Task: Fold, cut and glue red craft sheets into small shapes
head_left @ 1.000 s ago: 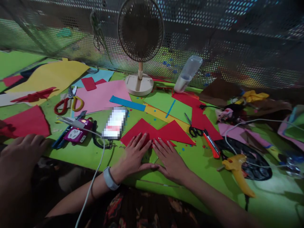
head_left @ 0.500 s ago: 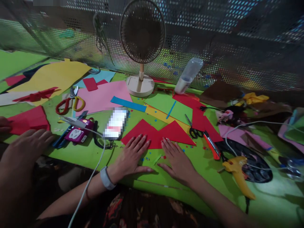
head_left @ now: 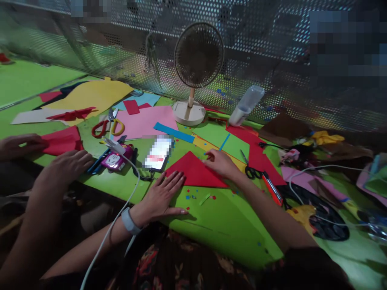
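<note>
A: Red paper (head_left: 193,173), cut to a triangle, is laid flat on the green table (head_left: 236,217). Its long edge is run left to right and its peak is pointed away.

B: And how are the hands placed?

A: The left hand (head_left: 160,197) is spread flat with nothing grasped, fingertips pressed on the near left corner. The right hand (head_left: 219,163) is curled over the far right slope; whether an edge is pinched cannot be told. A phone (head_left: 157,153) is seen just beyond.
</note>
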